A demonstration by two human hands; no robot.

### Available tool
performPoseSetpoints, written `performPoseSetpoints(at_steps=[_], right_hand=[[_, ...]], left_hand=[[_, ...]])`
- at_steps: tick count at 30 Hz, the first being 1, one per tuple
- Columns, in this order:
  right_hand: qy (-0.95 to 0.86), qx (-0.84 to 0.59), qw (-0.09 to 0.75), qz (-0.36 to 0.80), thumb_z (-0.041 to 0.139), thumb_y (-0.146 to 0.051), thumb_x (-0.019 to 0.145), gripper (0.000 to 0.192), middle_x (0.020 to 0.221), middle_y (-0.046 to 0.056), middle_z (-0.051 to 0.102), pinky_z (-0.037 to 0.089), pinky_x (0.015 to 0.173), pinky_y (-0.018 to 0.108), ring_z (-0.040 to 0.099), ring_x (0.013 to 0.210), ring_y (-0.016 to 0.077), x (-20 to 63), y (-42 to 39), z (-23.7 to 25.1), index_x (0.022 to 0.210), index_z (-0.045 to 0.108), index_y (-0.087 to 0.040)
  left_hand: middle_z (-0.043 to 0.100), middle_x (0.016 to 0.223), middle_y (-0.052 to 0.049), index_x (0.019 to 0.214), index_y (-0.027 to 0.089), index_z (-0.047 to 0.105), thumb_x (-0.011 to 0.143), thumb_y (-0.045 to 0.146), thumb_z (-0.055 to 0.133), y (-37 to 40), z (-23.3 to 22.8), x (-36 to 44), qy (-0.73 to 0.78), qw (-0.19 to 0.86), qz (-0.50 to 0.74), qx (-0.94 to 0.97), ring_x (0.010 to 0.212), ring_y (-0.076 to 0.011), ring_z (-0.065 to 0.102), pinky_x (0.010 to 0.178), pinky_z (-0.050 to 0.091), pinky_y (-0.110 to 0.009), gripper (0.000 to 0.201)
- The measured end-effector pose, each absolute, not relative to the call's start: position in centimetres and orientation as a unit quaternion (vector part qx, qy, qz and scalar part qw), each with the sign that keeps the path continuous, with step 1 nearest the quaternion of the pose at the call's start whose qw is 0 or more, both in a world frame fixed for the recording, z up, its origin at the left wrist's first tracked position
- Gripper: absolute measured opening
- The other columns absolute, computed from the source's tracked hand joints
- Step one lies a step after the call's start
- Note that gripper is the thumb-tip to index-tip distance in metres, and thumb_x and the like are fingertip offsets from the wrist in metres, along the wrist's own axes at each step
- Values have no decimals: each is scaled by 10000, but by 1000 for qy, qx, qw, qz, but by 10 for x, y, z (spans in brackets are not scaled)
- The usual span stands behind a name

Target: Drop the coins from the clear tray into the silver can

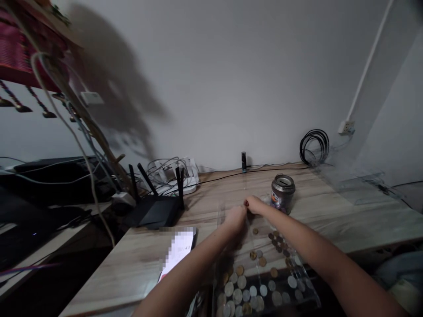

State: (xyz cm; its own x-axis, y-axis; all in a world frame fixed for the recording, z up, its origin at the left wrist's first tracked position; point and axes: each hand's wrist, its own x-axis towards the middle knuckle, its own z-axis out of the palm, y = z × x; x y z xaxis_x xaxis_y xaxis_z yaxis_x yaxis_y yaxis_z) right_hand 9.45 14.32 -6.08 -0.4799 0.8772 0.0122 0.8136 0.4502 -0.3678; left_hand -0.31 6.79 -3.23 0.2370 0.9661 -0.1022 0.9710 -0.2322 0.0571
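Observation:
My left hand (236,217) is closed above the far part of a clear plastic tray (312,290), its fingers mostly turned away from view. Touching or almost touching it, my right hand (257,205) has its fingers pinched together. A small dark spot shows at its fingertips, too small to name. Silver coins (242,281) crowd the near end of the tray, with brass-coloured coins (262,261) among them and farther up. Several darker copper coins (277,241) lie along its right side. Just beyond my right wrist stands a round tin money box (283,193) with a cartoon picture and a slotted lid.
A lit phone (180,251) lies left of my left forearm. Behind it are a black router (157,212) and a white device with tangled cables (178,185). A small dark bottle (243,161) stands by the wall; a black cable coil (314,147) leans farther right, near clear plastic sheeting (360,180).

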Motion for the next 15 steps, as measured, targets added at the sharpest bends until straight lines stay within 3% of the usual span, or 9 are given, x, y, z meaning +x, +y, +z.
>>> performPoseSetpoints(at_steps=[4, 5, 7, 8, 11, 15], right_hand=[[-833, -506, 177, 136, 504, -197, 787, 221, 919, 61, 701, 405, 672, 244, 608, 817, 172, 121, 119, -25, 921, 680, -197], [-826, -511, 208, 119, 473, -239, 819, 251, 966, 58, 693, 401, 694, 254, 600, 859, 175, 139, 115, -9, 981, 664, -218], [-761, -559, 325, 46, 485, -308, 822, 243, 928, 56, 695, 394, 680, 270, 597, 839, 187, 180, 115, 23, 963, 671, -240], [-730, -590, 344, 22, 520, -315, 796, 220, 899, 56, 697, 390, 655, 271, 598, 815, 191, 201, 118, 38, 924, 682, -238], [-713, -637, 293, 26, 626, -262, 684, 111, 804, 39, 696, 383, 608, 247, 597, 738, 174, 244, 133, 60, 752, 703, -219], [-725, -638, 256, 44, 627, -257, 670, 106, 781, 21, 698, 376, 584, 226, 598, 701, 149, 249, 144, 54, 729, 714, -237]], left_hand=[[586, 1079, -93, 1090, 117, 570, 857, 289, 538, 70, -39, -9, 633, 61, -7, 772, 958, -214, 577, 817, 486, -381, 291], [607, 1037, -105, 1039, 95, 596, 846, 245, 549, 72, -39, -11, 637, 61, 3, 768, 936, -216, 587, 809, 484, -371, 249], [655, 894, -136, 885, 61, 654, 803, 108, 534, 77, -33, -14, 644, 55, 33, 762, 876, -226, 618, 787, 474, -332, 153], [666, 850, -141, 836, 65, 667, 783, 71, 518, 80, -28, -13, 645, 50, 55, 761, 860, -228, 627, 776, 472, -315, 158], [685, 909, -110, 900, 121, 672, 800, 70, 444, 93, -2, 5, 619, 35, 139, 772, 887, -184, 625, 794, 467, -275, 254], [682, 997, -38, 988, 192, 653, 826, 114, 412, 113, 38, 58, 540, 22, 246, 805, 924, -119, 608, 815, 449, -204, 301]])
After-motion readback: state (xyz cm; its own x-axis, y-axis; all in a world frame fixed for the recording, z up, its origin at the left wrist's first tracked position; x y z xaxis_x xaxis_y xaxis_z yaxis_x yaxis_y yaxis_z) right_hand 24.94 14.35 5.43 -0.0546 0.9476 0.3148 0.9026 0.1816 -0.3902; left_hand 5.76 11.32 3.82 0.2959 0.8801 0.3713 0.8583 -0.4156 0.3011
